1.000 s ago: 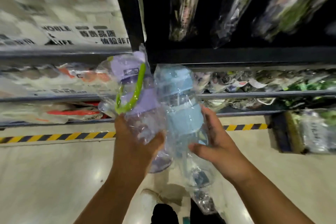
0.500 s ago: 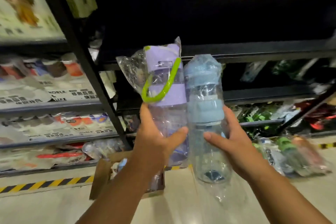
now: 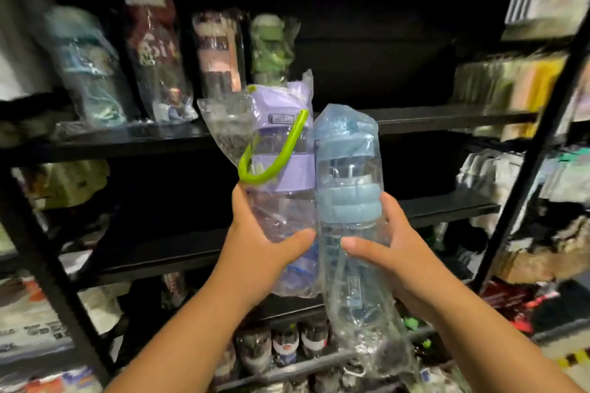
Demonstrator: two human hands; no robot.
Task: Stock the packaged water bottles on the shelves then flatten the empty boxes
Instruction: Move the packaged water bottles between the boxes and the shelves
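Clear plastic wrap covers both bottles that I hold up before black shelving. My left hand [image 3: 258, 242] grips the purple-lidded bottle [image 3: 287, 150], the one with a lime-green carry loop [image 3: 271, 153], round its lower body. My right hand [image 3: 392, 252] grips the blue-lidded bottle [image 3: 348, 175] round its middle. The two are upright, side by side and touching, in the air in front of the shelves, resting on none.

A second ago the view pointed down at pale floor. Half a second ago a cardboard box showed at lower left; it is out of view now. Only a scrap of the yellow-and-black floor stripe [image 3: 571, 360] remains, at lower right. The view has risen to the upper shelf [image 3: 431, 118], where four wrapped bottles [image 3: 153, 54] stand in a blurred row at the left. Right of them the board runs on, too dark to tell what it carries. Both grips look unchanged.

I judge the lift is done and placing comes next, likely beside that row. The loose wrap could slip, so I would set down one bottle at a time. Flattening boxes is not yet begun.
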